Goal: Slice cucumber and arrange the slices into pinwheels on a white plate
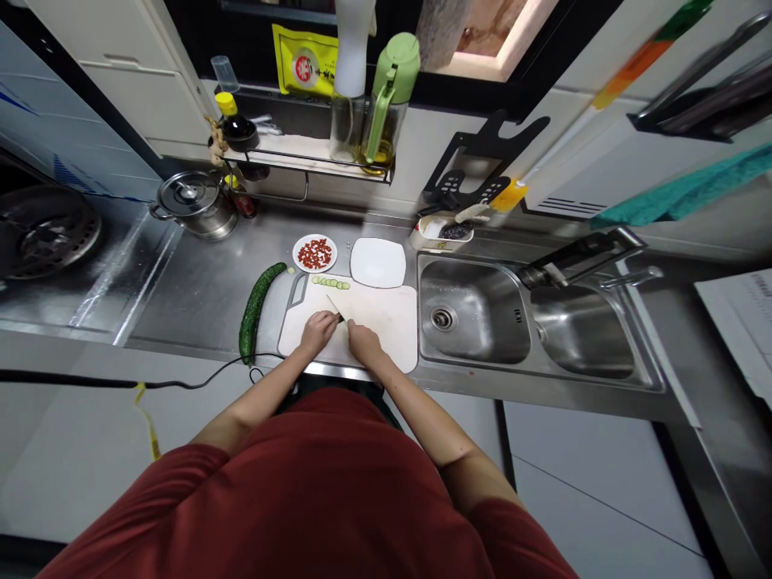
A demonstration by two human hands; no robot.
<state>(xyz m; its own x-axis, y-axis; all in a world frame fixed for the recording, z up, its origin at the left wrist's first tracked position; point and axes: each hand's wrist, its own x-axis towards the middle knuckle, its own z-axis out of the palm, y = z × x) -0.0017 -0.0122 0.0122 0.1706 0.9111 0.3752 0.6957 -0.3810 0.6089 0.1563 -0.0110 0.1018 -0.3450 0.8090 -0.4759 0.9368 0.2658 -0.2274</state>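
Head view: kitchen knife (334,305) over cutting board (392,322); left hand (319,331), right hand (365,344) both with fingers curled near handle (341,319), can't tell which pinching. Probably light, stiff; grip handle, avoid blade.

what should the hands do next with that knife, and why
Probably settle the knife in one hand and draw the other clear: the left hand and right hand are close together by its dark handle over the cutting board, its blade pointing toward the cucumber slices. I cannot tell which hand grips it.
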